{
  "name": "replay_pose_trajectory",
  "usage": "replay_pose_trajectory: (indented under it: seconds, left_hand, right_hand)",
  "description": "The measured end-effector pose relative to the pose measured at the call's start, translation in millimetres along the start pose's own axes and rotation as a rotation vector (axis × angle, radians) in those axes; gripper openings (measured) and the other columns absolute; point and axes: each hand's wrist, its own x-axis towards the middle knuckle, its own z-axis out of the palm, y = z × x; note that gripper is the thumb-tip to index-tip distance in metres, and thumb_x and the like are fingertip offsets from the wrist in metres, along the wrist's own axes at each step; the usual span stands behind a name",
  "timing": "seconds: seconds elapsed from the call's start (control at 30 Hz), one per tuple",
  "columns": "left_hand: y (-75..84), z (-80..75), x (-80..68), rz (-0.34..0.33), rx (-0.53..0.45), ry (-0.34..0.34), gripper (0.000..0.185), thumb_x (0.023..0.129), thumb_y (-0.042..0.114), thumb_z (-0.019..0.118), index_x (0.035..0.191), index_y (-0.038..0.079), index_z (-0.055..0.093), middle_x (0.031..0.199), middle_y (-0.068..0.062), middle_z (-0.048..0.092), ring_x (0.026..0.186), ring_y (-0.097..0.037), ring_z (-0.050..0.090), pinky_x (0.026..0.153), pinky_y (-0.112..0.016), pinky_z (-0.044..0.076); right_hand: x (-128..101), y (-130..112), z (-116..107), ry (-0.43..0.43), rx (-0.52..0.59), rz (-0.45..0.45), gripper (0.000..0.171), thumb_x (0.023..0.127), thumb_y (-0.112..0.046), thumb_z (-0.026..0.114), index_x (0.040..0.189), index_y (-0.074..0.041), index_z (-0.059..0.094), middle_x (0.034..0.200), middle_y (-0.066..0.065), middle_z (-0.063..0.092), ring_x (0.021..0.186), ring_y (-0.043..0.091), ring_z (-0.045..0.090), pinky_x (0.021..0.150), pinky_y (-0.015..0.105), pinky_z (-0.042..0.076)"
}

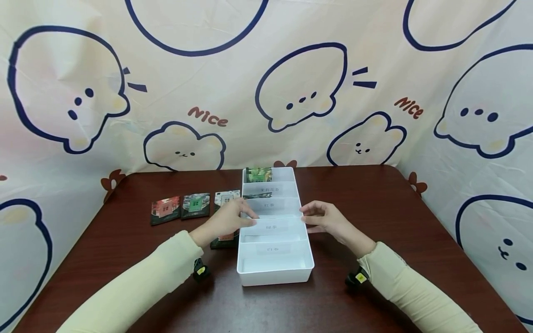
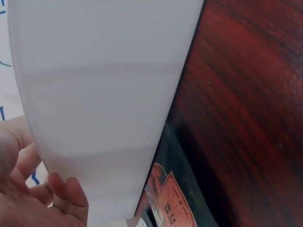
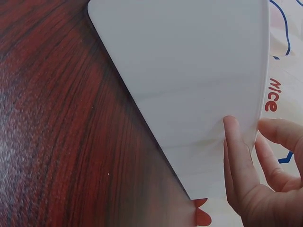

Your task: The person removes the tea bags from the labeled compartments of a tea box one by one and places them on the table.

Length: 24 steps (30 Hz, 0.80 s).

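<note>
Where hands (image 1: 228, 218) (image 1: 324, 217) grip white tray (image 1: 275, 273), "Nice" backdrop (image 1: 207, 116)

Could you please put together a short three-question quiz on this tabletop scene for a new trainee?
1. True or false: both hands touch the white divided tray.
2. Which compartment of the tray holds a green packet? A) the nearest one B) the farthest one C) the middle one
3. Fill in: the red packet and the dark green packet lie on the table to the tray's ____ side, as the person sees it.

Key
1. True: the left hand is at the tray's left wall, the right hand at its right wall.
2. B
3. left
</note>
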Motion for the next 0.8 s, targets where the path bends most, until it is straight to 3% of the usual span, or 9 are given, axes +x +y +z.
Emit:
replay_pose_trajectory:
  seconds: [0.23,0.43,0.63,0.8]
  left_hand:
    - [1.6,0.6,-1.4,-0.010,-0.033,0.038,0.005,0.084,0.016,0.076,0.088,0.015,0.077,0.115,-0.008,0.063,0.084,-0.018,0.054,0.073,-0.036,0.048]
    - [2.4,-0.8,-2.8,-0.015,-0.130,0.095,0.006,0.082,0.015,0.078,0.087,0.014,0.076,0.095,-0.005,0.064,0.073,-0.019,0.049,0.059,-0.030,0.044]
    - [6.2,-10.3,-2.9,0.007,-0.256,0.152,0.006,0.086,0.017,0.074,0.092,0.016,0.075,0.095,-0.002,0.069,0.082,-0.017,0.062,0.071,-0.033,0.053]
    - [11.6,-20.2,-2.8,0.063,-0.419,0.221,0.012,0.087,0.017,0.073,0.098,0.012,0.074,0.097,-0.004,0.073,0.089,-0.016,0.069,0.082,-0.038,0.056]
  right_hand:
    - [-0.5,0.4,0.1,-0.005,0.003,-0.003,0.038,0.088,-0.006,0.068,0.122,0.008,0.055,0.104,0.015,0.059,0.086,0.018,0.066,0.075,0.039,0.059]
    - [0.0,0.6,0.0,-0.006,0.006,-0.014,0.038,0.088,-0.005,0.068,0.122,0.009,0.055,0.104,0.016,0.060,0.086,0.018,0.066,0.075,0.040,0.059]
    - [0.0,0.3,-0.4,-0.005,0.000,-0.008,0.039,0.089,-0.006,0.068,0.122,0.009,0.055,0.104,0.016,0.060,0.086,0.018,0.067,0.075,0.039,0.059]
    - [0.0,-0.2,0.1,-0.004,-0.002,-0.003,0.039,0.089,-0.006,0.068,0.122,0.008,0.055,0.104,0.016,0.060,0.085,0.018,0.067,0.075,0.039,0.059]
